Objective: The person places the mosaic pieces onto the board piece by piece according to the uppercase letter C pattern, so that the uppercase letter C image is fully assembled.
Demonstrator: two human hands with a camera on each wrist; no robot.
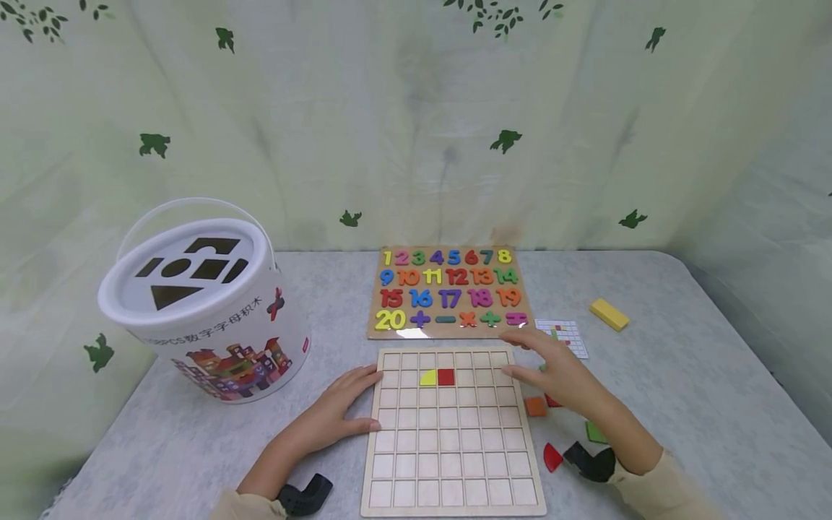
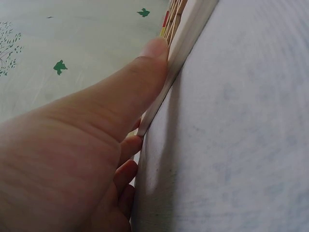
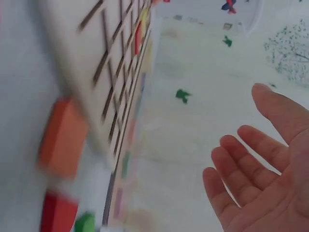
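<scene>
A wooden grid board (image 1: pixel 450 442) lies flat on the table in front of me. Two flat pieces sit side by side in its second row: a yellow quarter-round (image 1: pixel 429 378) and a red square (image 1: pixel 445 377). My left hand (image 1: pixel 325 417) rests at the board's left side, thumb and fingertips right at the edge, as the left wrist view shows. Over the upper right corner, my right hand (image 1: pixel 560 370) is raised with fingers spread and nothing in it. Beside the board's right edge are an orange square block (image 1: pixel 536 406) and a red quarter-round (image 1: pixel 552 457).
Behind the board lies a number puzzle (image 1: pixel 373 326). A small pattern card (image 1: pixel 572 339) is partly covered by my right hand. Further right are a yellow block (image 1: pixel 609 315) and a green piece (image 1: pixel 595 432). A white lidded bucket (image 1: pixel 286 325) stands at the left.
</scene>
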